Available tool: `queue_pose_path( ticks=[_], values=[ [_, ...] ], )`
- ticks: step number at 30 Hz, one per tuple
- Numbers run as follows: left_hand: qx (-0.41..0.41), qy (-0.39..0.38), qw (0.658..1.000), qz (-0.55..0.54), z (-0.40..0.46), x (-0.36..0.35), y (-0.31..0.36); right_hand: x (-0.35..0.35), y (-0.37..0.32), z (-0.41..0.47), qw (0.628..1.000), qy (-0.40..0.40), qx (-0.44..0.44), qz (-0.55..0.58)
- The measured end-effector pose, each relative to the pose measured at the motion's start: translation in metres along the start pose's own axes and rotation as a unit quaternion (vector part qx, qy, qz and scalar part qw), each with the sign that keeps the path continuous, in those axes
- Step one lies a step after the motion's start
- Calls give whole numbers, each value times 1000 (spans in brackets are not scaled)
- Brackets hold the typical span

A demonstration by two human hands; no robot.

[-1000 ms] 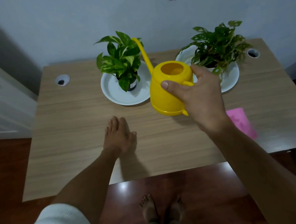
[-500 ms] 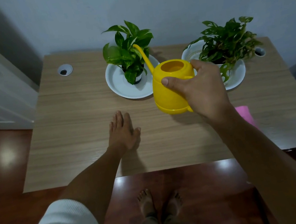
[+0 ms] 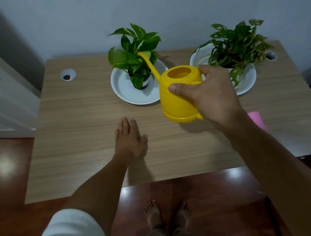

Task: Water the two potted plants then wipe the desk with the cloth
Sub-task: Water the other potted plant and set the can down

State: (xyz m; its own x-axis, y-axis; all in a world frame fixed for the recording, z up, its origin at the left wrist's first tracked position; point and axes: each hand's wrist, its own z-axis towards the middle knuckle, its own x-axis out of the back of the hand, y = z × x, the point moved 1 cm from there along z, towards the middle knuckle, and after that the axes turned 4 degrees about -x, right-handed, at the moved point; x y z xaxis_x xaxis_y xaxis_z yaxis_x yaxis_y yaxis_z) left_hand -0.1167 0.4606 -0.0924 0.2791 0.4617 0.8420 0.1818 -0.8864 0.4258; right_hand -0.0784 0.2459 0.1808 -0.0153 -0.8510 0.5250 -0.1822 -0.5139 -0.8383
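I've brought the yellow watering can [image 3: 178,102], gripped in my right hand [image 3: 211,93], spout-first into the left pothos [image 3: 135,54], so pouring can start, left hand [image 3: 129,140] flat and open on the desk [image 3: 77,142]

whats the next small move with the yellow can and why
Probably tip the watering can a bit further forward. The right hand grips its handle and the spout already reaches into the left plant leaves above its pot, but no water is visibly pouring. The left hand lies flat on the desk.
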Motion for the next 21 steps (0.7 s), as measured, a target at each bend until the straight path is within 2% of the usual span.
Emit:
queue_pose_path(
  ticks=[13, 21],
  values=[
    [-12, 6, 1000, -8, 4, 4, 14, 10, -6, 5, 1000, 17, 13, -1],
    [-17, -14, 1000, -14, 9, -3, 25, 7, -10, 4, 1000, 0, 11, 5]
  ],
)
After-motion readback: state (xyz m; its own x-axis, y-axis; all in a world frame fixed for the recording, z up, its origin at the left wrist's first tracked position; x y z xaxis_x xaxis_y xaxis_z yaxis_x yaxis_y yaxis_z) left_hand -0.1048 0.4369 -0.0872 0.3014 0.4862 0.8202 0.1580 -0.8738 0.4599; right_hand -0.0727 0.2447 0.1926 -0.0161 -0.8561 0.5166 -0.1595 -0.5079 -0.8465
